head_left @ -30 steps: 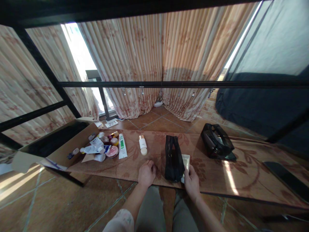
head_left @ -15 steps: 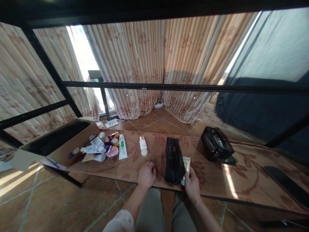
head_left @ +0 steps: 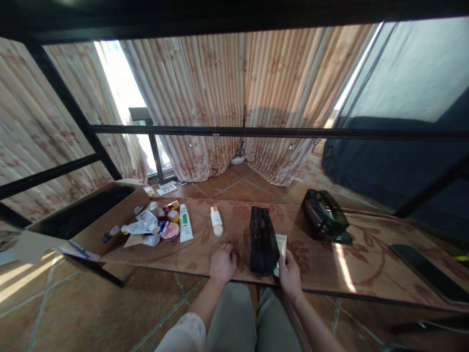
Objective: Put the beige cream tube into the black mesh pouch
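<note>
My right hand point(head_left: 290, 277) is wrapped round a pale cream squeeze tube point(head_left: 281, 243), held upright against the right side of a black mesh pouch point(head_left: 263, 244). The pouch stands on the bench with a carry loop on top. To its left, my left hand point(head_left: 223, 262) rests on the cloth near the front edge, fingers curled in and nothing visible in them. Just beyond that hand lies a white bottle point(head_left: 215, 216) with a copper cap, and a small round cream-coloured piece point(head_left: 218, 231) sits at its near end.
A white and green tube point(head_left: 185, 223) lies beside a heap of cosmetics, including a pink round case point(head_left: 170, 231). An open cardboard box point(head_left: 120, 212) stands at the left end. On the right are a dark translucent bag point(head_left: 324, 215) and a phone point(head_left: 428, 271). A black metal bar point(head_left: 242, 131) crosses behind.
The view has shifted slightly. My right hand still grips the tube beside the pouch, and my left hand stays curled on the cloth.
</note>
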{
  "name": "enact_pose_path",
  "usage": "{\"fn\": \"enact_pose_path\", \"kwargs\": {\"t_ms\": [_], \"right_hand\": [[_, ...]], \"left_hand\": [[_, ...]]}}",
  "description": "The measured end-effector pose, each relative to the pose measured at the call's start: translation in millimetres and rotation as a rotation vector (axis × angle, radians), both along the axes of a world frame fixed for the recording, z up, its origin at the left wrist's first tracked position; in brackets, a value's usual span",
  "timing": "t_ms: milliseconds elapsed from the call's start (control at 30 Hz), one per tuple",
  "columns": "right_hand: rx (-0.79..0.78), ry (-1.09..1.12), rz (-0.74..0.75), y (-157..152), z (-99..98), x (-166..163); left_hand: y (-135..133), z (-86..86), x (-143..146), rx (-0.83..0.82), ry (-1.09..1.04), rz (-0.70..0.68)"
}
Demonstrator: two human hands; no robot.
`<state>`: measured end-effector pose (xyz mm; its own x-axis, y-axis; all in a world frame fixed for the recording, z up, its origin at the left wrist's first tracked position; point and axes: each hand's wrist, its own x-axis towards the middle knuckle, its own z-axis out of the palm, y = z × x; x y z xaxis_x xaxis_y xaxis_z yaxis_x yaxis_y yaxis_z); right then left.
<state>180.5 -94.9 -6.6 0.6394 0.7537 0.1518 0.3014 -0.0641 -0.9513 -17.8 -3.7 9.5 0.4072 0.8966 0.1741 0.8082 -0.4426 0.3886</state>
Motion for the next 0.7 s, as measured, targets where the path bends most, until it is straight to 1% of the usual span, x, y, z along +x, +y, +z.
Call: {"fn": "enact_pose_path", "kwargs": {"t_ms": [233, 433, 533, 700], "right_hand": [[-0.021, -0.034, -0.004, -1, 5.5, -2], [-0.037, -0.032, -0.013, -1, 8.6, -2], [-0.038, -0.032, -0.005, 0, 6.1, -1], [-0.001, 0.009, 0.007, 1, -3.3, 1]], "left_hand": [[2, -4.4, 0, 0.027, 0.008, -0.006], [2, -3.5, 0, 0.02, -0.015, -0.003], [2, -4.4, -1, 0.02, -0.041, -0.006], [3, -7.1, -2, 0.021, -0.079, -0.031]]}}
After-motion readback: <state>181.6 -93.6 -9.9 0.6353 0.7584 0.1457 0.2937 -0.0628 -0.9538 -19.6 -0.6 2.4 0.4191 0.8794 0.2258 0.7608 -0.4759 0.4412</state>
